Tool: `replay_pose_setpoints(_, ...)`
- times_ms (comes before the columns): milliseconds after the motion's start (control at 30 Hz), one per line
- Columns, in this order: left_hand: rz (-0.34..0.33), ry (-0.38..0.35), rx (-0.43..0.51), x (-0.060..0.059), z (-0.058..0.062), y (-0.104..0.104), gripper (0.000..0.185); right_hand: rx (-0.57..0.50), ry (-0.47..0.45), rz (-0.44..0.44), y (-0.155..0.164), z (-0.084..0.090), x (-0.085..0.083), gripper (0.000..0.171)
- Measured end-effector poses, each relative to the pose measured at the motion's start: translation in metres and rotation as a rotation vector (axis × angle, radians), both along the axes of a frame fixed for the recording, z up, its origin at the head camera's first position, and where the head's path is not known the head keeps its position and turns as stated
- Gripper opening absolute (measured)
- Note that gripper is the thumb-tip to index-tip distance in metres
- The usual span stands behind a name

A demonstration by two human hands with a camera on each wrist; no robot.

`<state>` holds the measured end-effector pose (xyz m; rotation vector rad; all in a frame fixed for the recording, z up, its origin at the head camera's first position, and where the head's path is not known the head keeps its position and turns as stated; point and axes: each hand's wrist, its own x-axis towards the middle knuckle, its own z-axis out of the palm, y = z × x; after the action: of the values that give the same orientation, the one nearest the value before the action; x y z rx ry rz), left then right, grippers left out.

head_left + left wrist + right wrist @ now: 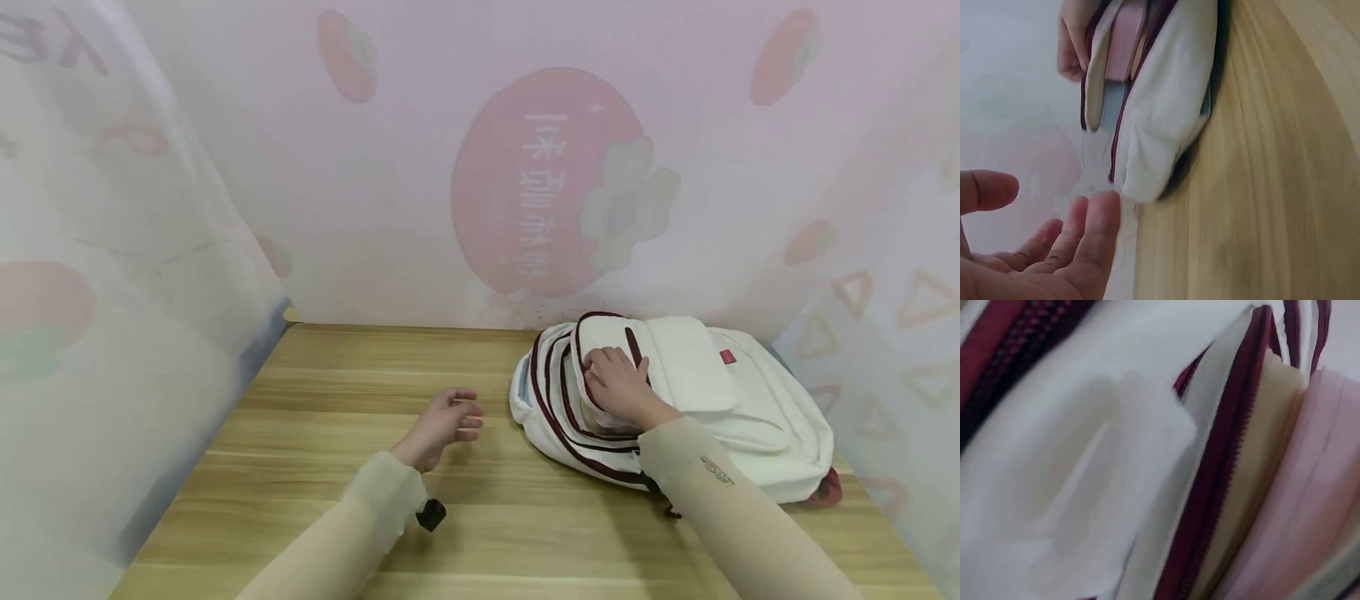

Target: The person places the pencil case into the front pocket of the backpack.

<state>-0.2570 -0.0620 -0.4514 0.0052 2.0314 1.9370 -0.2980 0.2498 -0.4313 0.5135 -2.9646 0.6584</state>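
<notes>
Right, quick notes.
Scene: white backpack (697,400) lies flat on the wooden bench (337,433), right of centre, near the back curtain wall (375,208).
Right hand (618,385): rests on the backpack's top end, fingers curled over the edge of the zip opening, gripping the fabric flap there.
Left hand (442,425): hovers above the bench just left of the backpack, holds nothing, fingers loosely apart and relaxed, palm turned toward the bag.
Opening: left wrist view shows the backpack (1160,112) mouth gaping toward the camera, a pink flat item (1124,37) and a grey-blue one below it inside; exact nature of either I cannot tell.
Right wrist view: close and blurry, dark red zipper teeth (1222,469) beside cream and pink layers (1297,506).
Doing it well (judgement): keep the flap pinned wide with the right hand so the soft mouth does not sag; bring the left hand in low and flat, along the bench, into the gap; avoid snagging on the zipper teeth.
Materials: backpack is soft woven cloth, white, floppy, rounded outline, dark red piping and zips, small red tag (727,357) on the front pocket.
Bench: smooth light wood-grain laminate, flat, slippery-looking, so the bag may slide if pushed.
Sleeves: beige, stretchy, snug.
Curtain: thin, pale, printed pink shapes.
</notes>
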Motion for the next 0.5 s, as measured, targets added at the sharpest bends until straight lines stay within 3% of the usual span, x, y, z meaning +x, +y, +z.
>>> replay_pose_setpoints(133,-0.085,0.104,-0.238,-0.002,0.006,-0.032,0.046,-0.103,0.061,0.013,-0.016,0.006,0.021,0.032)
replay_pose_setpoints(233,-0.130,0.218,-0.451,-0.003,0.012,-0.058,0.055,-0.114,0.158,0.113,-0.039,0.007,0.040,0.040)
replay_pose_setpoints(367,-0.157,0.346,-0.608,0.000,0.020,-0.081,0.069,0.004,0.218,0.273,-0.066,0.002,0.058,0.055)
replay_pose_setpoints(500,-0.207,0.421,-0.662,0.006,0.023,-0.089,0.077,0.149,0.211,0.321,-0.082,-0.010,0.065,0.066)
